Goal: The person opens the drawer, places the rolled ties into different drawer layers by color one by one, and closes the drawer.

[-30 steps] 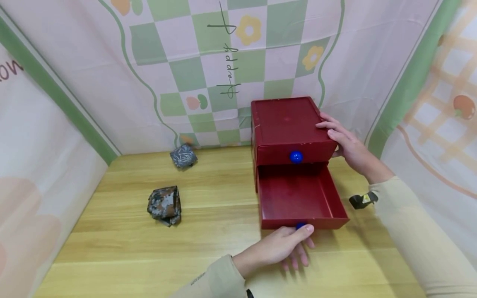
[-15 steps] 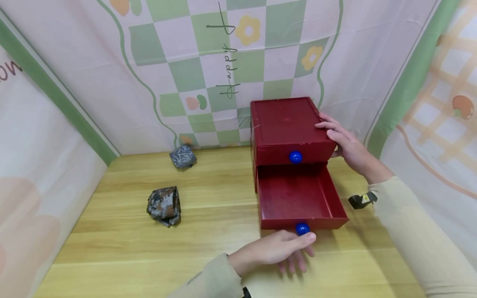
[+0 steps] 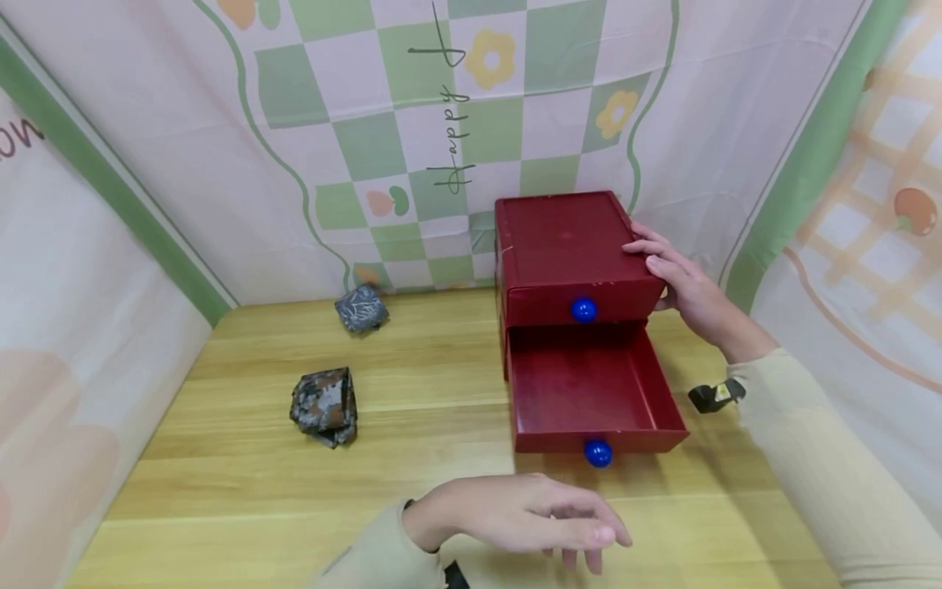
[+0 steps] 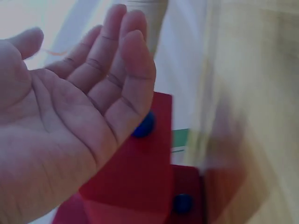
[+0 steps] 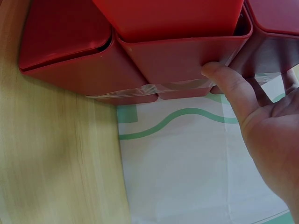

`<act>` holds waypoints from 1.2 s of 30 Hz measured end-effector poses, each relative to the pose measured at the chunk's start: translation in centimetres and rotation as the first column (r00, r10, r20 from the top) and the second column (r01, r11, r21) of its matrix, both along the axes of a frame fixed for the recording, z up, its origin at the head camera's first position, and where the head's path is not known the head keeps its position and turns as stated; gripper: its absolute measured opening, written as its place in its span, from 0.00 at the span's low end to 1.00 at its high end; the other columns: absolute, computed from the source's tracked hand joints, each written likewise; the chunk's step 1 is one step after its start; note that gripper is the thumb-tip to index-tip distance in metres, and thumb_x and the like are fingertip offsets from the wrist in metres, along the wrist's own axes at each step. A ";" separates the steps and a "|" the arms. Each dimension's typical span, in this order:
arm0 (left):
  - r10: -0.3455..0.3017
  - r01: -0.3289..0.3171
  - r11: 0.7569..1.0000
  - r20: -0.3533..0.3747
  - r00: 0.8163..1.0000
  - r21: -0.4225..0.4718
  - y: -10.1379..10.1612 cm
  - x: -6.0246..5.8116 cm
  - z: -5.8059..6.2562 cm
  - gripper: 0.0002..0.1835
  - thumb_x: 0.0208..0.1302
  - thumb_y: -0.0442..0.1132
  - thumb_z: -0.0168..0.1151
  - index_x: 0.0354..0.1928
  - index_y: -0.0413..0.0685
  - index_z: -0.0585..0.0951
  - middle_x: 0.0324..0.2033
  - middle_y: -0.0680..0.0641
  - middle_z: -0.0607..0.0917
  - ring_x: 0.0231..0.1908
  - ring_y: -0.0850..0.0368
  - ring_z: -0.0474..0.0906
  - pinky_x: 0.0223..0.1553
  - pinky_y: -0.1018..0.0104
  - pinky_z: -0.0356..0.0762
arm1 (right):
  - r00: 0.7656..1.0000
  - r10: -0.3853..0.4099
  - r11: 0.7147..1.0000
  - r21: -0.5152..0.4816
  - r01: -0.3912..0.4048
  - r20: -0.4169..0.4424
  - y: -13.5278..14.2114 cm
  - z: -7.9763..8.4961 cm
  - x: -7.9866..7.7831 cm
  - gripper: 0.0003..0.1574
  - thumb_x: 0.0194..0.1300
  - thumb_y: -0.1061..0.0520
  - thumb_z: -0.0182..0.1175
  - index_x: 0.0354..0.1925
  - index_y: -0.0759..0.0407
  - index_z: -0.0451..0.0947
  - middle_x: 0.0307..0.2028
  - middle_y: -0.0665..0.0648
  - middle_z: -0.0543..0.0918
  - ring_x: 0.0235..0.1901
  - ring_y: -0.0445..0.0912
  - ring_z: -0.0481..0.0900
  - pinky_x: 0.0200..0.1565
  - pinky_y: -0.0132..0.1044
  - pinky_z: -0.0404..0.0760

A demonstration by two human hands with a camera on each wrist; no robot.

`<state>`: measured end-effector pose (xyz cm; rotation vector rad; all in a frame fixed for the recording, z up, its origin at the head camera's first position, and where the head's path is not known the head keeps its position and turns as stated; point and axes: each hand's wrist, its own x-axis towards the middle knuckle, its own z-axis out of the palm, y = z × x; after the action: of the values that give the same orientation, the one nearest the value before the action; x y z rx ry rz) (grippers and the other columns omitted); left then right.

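A red plastic drawer unit point(image 3: 567, 237) stands on the table. Its top drawer is closed, with a blue ball knob point(image 3: 585, 310). The drawer below point(image 3: 589, 393) is pulled out and holds nothing; its own blue knob point(image 3: 598, 453) faces the front. My left hand point(image 3: 526, 515) hovers in front of that knob, apart from it, fingers loosely bent and palm bare in the left wrist view. With fingers on its top right edge, my right hand point(image 3: 688, 286) rests against the unit; in the right wrist view one digit point(image 5: 224, 77) presses the red side wall.
To the left on the wooden table point(image 3: 427, 409) lie a folded camouflage-patterned bundle point(image 3: 325, 406) and a smaller grey patterned bundle point(image 3: 362, 309). A printed cloth wall point(image 3: 412, 139) rises behind the unit, with others left and right. Clear tape point(image 5: 140, 89) runs along the unit's side.
My left hand has let go of the lower drawer's knob and drawn back toward me, leaving the knob fully visible. The right hand and the drawer unit stay in place.
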<state>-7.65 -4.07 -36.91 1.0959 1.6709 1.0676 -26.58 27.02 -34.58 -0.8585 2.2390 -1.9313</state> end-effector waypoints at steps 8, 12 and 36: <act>0.031 0.046 0.978 -0.365 0.931 0.202 -3.5 0.8 3.1 0.16 0.76 0.36 0.56 0.62 0.50 0.76 0.43 0.57 0.84 0.41 0.80 0.74 0.43 0.77 0.79 | 1.000 -0.001 1.000 -0.006 0.002 0.003 0.0 0.0 0.1 0.25 0.83 0.52 0.41 0.70 0.55 0.69 0.80 0.49 0.45 0.65 0.46 0.64 0.30 0.37 0.86; 0.126 0.027 0.937 -0.410 0.903 0.347 -5.3 0.6 3.9 0.14 0.75 0.34 0.57 0.59 0.46 0.78 0.41 0.54 0.84 0.41 0.78 0.74 0.40 0.74 0.81 | 1.000 -0.007 1.000 -0.001 0.007 0.005 0.0 0.1 0.1 0.25 0.83 0.51 0.41 0.70 0.55 0.69 0.80 0.48 0.45 0.64 0.46 0.64 0.31 0.37 0.86; 0.723 -0.578 0.661 -0.611 0.322 0.479 -17.7 -3.4 3.8 0.27 0.72 0.38 0.62 0.71 0.51 0.71 0.78 0.51 0.56 0.77 0.47 0.49 0.68 0.32 0.55 | 1.000 0.002 1.000 0.012 -0.001 -0.003 0.1 0.1 0.1 0.25 0.83 0.51 0.41 0.70 0.55 0.69 0.81 0.49 0.44 0.63 0.45 0.66 0.30 0.36 0.85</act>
<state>-11.02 -21.74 -33.12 1.0491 2.9825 1.3521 -26.52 27.10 -34.49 -0.8615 2.2480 -1.9158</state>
